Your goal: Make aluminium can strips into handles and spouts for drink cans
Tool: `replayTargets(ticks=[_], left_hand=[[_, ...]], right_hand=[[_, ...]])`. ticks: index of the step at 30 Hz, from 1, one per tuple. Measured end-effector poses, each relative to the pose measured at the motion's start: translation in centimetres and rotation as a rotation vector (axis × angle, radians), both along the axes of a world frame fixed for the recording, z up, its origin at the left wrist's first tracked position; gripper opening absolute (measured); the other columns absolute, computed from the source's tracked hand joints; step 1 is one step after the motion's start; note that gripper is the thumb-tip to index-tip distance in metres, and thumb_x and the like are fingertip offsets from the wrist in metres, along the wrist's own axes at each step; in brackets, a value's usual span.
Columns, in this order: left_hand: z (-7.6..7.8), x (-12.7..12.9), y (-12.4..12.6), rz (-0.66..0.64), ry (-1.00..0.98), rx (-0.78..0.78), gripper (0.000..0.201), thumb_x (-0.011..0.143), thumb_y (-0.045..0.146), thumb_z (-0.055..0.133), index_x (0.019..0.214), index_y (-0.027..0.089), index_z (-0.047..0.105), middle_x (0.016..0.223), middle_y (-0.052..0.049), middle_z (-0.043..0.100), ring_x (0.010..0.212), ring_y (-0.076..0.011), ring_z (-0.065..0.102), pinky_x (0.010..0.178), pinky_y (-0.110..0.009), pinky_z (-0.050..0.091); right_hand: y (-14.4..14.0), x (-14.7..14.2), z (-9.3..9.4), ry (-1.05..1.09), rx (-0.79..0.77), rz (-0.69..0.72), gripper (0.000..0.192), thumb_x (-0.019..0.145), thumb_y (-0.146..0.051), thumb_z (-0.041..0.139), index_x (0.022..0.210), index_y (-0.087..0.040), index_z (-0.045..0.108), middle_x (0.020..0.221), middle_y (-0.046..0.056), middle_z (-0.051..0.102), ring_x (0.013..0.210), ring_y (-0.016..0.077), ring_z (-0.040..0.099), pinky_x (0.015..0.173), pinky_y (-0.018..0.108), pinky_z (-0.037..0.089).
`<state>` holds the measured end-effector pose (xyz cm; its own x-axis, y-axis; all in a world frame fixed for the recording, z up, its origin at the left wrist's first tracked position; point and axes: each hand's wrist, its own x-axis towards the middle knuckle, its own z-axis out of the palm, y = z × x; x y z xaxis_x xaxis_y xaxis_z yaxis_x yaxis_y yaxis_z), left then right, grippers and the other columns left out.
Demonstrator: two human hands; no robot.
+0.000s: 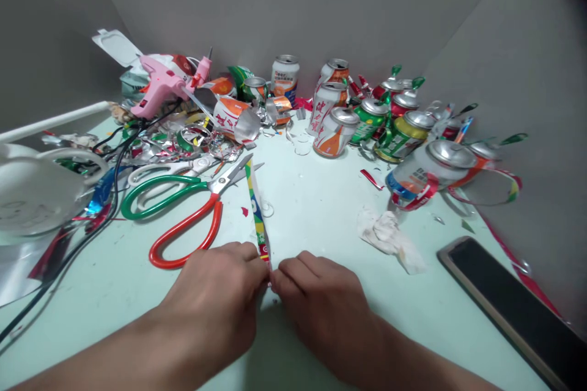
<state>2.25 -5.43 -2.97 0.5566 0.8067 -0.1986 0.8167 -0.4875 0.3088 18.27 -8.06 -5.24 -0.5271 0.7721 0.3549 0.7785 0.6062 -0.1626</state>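
Note:
A narrow strip cut from a printed can (257, 214), green, yellow, blue and red, stretches away from me over the table. Its near end sits between my two hands. My left hand (224, 284) is closed, its thumb and fingers pinching the strip's near end. Opposite it, my right hand (321, 302) is also closed, fingertips meeting the same end. The fingertips partly hide that end of the strip. Left of the strip lie scissors (220, 186) with one green and one red handle, blades parted and pointing away.
Drink cans (337, 131), some fitted with strip handles, stand at the back and right. A pink glue gun (160, 87) rests over metal scraps (160, 145) at the back left. A white pitcher (36, 189), black cable (103, 226), crumpled tissue (389, 235) and phone (513, 311) lie around.

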Motion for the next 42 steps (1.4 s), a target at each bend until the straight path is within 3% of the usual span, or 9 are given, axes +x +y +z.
replayTargets(ticks=[6,12,17,21,26,32,39,42], left_hand=[[-0.5,0.1,-0.9,-0.091,-0.024,0.274,0.016,0.057,0.007,0.046,0.059,0.019,0.056,0.060,-0.003,0.057,0.054,-0.0179,0.050,0.048,-0.029,0.029],[-0.8,0.3,-0.9,-0.058,-0.082,0.303,0.018,0.054,0.006,0.045,0.057,0.020,0.056,0.058,-0.001,0.059,0.052,-0.0175,0.052,0.046,-0.028,0.031],[-0.7,0.0,-0.1,-0.014,-0.085,0.179,0.015,0.058,0.007,0.046,0.057,0.019,0.055,0.058,-0.001,0.059,0.051,-0.0157,0.053,0.044,-0.025,0.027],[-1.3,0.3,-0.1,-0.083,-0.235,0.297,0.015,0.057,0.005,0.044,0.056,0.018,0.052,0.056,-0.001,0.055,0.051,-0.0154,0.048,0.045,-0.026,0.026],[-2.6,1.3,-1.1,-0.112,-0.384,0.347,0.017,0.058,0.005,0.045,0.062,0.018,0.054,0.062,-0.002,0.057,0.057,-0.0165,0.046,0.051,-0.028,0.033],[-2.9,1.6,-1.4,0.019,-0.393,0.299,0.019,0.062,0.005,0.044,0.065,0.019,0.057,0.065,-0.002,0.058,0.059,-0.0157,0.048,0.053,-0.028,0.032],[0.1,2.4,0.7,0.163,-0.120,-0.154,0.016,0.066,0.012,0.048,0.052,0.018,0.053,0.061,0.000,0.056,0.056,-0.0122,0.051,0.050,-0.023,0.029],[1.0,2.8,1.3,0.199,-0.072,-0.216,0.015,0.062,0.011,0.048,0.055,0.021,0.058,0.059,0.000,0.059,0.059,-0.0152,0.055,0.052,-0.024,0.032]], right_hand=[[0.4,0.0,0.3,-0.011,-0.089,0.025,0.016,0.060,-0.005,0.060,0.063,-0.019,0.054,0.061,-0.002,0.056,0.056,0.0141,0.045,0.047,0.030,0.025],[0.3,0.8,-0.3,0.083,-0.194,0.025,0.010,0.072,-0.012,0.059,0.075,-0.022,0.058,0.072,-0.003,0.061,0.065,0.0150,0.050,0.054,0.029,0.028],[0.3,0.3,-0.6,0.086,-0.133,0.010,0.010,0.078,-0.014,0.055,0.071,-0.021,0.056,0.068,-0.002,0.060,0.062,0.0156,0.049,0.054,0.030,0.030],[-0.3,0.0,-0.6,0.020,-0.061,-0.045,0.016,0.069,-0.003,0.049,0.070,-0.018,0.056,0.063,0.001,0.058,0.057,0.0164,0.049,0.051,0.030,0.031],[-1.6,1.0,-1.0,0.062,0.051,-0.111,0.022,0.075,-0.003,0.040,0.081,-0.016,0.057,0.067,0.002,0.061,0.058,0.0157,0.050,0.054,0.027,0.034],[-1.1,1.7,-0.4,0.195,-0.205,-0.123,0.016,0.080,-0.014,0.042,0.071,-0.020,0.055,0.066,0.000,0.059,0.058,0.0141,0.050,0.050,0.026,0.030],[0.7,1.9,1.4,0.167,-0.589,-0.238,0.015,0.076,-0.019,0.054,0.062,-0.020,0.055,0.063,-0.002,0.058,0.056,0.0105,0.048,0.051,0.023,0.026],[1.8,1.8,2.2,0.114,-0.721,-0.304,0.014,0.072,-0.017,0.060,0.059,-0.021,0.059,0.061,-0.004,0.060,0.056,0.0097,0.049,0.050,0.023,0.024]])
